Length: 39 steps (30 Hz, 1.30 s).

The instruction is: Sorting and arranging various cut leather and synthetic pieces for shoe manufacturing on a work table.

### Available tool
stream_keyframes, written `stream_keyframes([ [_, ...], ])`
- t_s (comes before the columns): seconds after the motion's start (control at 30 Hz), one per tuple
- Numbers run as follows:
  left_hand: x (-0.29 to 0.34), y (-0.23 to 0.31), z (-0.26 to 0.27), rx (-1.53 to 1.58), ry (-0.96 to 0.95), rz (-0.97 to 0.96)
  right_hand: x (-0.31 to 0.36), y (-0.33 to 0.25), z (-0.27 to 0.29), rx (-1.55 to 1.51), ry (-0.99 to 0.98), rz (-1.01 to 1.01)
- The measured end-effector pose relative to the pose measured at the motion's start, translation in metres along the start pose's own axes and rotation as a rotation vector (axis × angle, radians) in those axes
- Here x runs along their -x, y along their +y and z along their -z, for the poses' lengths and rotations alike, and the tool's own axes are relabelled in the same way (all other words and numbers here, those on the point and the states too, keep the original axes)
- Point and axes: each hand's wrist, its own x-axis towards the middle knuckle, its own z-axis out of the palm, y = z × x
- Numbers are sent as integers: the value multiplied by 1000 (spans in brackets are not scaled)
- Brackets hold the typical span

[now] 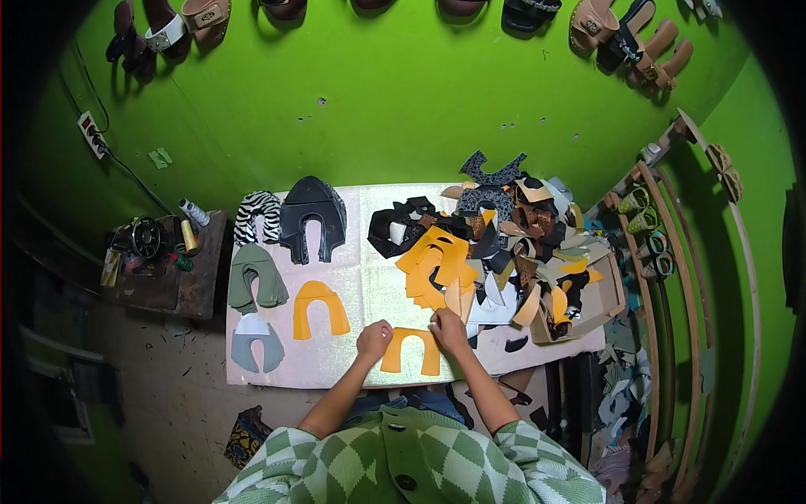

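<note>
Near the front edge of the table lies a yellow arch-shaped leather piece [410,335], its two legs pointing toward me. My left hand [374,341] is closed at its upper left edge, and my right hand [449,328] pinches its upper right edge. A stack of matching yellow arch pieces [317,296] sits to the left. Beyond my right hand is a loose pile of yellow leather pieces [437,262]. Further left are green arch pieces [256,275], grey ones [255,351], zebra-striped ones [249,220] and black ones [304,208].
Mixed leather scraps [512,227] heap over the table's right side, partly in a cardboard box [592,307]. At left stands a dark sewing-machine table [180,286] with thread spools [191,239]. A wooden rack [663,319] with sandals leans at right. Sandals [529,15] hang on the green wall.
</note>
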Motion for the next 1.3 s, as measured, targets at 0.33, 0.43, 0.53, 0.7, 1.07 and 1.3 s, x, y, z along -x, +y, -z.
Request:
stream_keyframes([
  [0.33,10,-5,5,-15,90,44,-23,12,27,381,322,-46],
  [0.43,2,-4,11,-4,101,45,-26,3,34,174,315,-132],
  [0.53,-10,2,16,322,132,-218,-25,-7,36,-23,531,72],
  [0.7,-26,16,13,915,-166,-72,-14,-16,11,-510,-59,-30],
  [1.07,-22,-20,-9,543,-118,-76,4,6,-19,-521,-12,-181],
  [1.3,-17,-13,-9,216,54,16,8,-1,-24,-359,110,-139],
])
